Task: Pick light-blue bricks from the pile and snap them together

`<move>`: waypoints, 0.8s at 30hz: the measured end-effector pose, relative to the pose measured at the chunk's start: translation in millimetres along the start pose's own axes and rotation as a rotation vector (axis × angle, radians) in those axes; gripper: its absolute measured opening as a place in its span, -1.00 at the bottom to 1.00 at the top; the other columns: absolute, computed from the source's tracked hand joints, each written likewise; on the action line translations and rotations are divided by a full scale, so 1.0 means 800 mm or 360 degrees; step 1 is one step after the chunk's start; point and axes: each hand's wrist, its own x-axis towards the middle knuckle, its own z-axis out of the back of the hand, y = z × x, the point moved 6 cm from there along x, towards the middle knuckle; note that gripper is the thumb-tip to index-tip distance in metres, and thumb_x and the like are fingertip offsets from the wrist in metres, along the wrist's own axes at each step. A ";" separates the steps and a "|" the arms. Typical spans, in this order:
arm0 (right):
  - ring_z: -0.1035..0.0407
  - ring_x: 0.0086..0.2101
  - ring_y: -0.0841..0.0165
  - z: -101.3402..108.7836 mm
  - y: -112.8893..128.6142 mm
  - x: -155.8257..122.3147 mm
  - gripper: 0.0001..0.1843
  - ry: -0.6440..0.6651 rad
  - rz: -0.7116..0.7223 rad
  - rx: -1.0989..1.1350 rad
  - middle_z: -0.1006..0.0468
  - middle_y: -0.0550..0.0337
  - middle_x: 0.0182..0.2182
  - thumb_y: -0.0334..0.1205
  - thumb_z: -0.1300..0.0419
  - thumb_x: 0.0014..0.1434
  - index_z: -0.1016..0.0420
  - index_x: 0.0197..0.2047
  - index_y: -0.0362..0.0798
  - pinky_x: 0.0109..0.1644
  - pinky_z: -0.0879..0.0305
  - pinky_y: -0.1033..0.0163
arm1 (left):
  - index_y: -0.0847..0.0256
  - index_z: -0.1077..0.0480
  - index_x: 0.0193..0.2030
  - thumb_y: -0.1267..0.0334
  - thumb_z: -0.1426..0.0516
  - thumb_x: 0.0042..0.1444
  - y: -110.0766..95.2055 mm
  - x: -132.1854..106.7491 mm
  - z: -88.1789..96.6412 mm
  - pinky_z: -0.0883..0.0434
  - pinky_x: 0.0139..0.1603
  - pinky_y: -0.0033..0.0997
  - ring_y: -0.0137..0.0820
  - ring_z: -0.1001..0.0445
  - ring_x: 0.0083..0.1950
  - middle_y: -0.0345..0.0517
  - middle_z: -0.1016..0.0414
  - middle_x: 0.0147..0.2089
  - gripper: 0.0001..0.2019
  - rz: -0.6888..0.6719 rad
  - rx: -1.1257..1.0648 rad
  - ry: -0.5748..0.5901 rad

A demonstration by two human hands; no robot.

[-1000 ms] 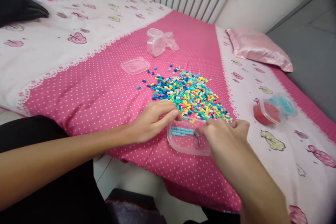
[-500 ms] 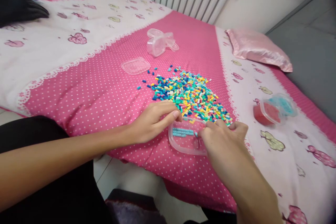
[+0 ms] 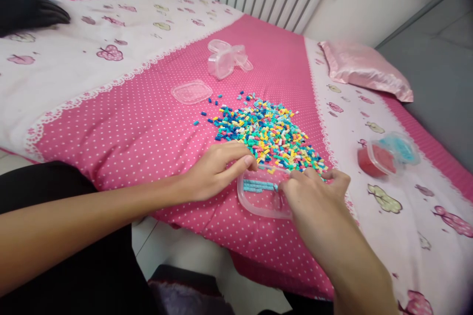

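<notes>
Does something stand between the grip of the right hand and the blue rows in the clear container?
Nothing visible does: the right hand is at the right end of the blue rows, over the clear container. The left hand, at its far left corner, is not between. The right hand hides its fingertips.

Pink-white bed (image 3: 136,133): colourful pieces (image 3: 271,133), clear containers (image 3: 258,206), red-filled tub (image 3: 380,160), blue-filled tub (image 3: 402,147), pillow (image 3: 365,66).

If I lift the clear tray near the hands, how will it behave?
The clear tray is probably light, since its plastic looks thin. Its rim, evenly curved, seems fairly stiff. The blue pieces lined up inside may slide if tilted.
</notes>
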 end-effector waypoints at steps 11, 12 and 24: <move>-0.44 -0.20 0.13 -0.001 0.002 -0.001 -0.61 0.0048 0.0018 -0.0008 -0.60 0.13 -0.40 -0.68 -0.05 -0.06 -0.53 -0.48 0.00 -0.03 0.00 -0.10 | 0.24 -0.50 -0.21 0.18 0.07 0.52 -0.001 -0.001 0.001 -0.40 -0.04 -0.39 -0.38 -0.54 -0.14 -0.08 -0.61 -0.21 -0.62 -0.0009 -0.0006 -0.0001; -0.44 -0.20 0.13 -0.001 0.002 0.000 -0.61 0.0055 0.0020 -0.0001 -0.60 0.13 -0.40 -0.68 -0.05 -0.05 -0.53 -0.48 0.00 -0.03 0.00 -0.10 | 0.23 -0.50 -0.21 0.16 0.07 0.52 -0.001 -0.001 0.000 -0.41 -0.04 -0.38 -0.38 -0.54 -0.14 -0.08 -0.61 -0.21 -0.61 -0.0014 -0.0003 -0.0001; -0.41 -0.18 0.17 -0.001 0.001 -0.002 -0.61 -0.0069 0.0038 -0.0001 -0.60 0.16 -0.40 -0.62 -0.07 0.13 -0.57 -0.44 0.03 0.15 0.07 -0.15 | 0.24 -0.50 -0.21 0.19 0.07 0.51 -0.001 -0.001 0.000 -0.40 -0.03 -0.39 -0.38 -0.53 -0.14 -0.08 -0.60 -0.21 -0.62 -0.0026 0.0004 0.0007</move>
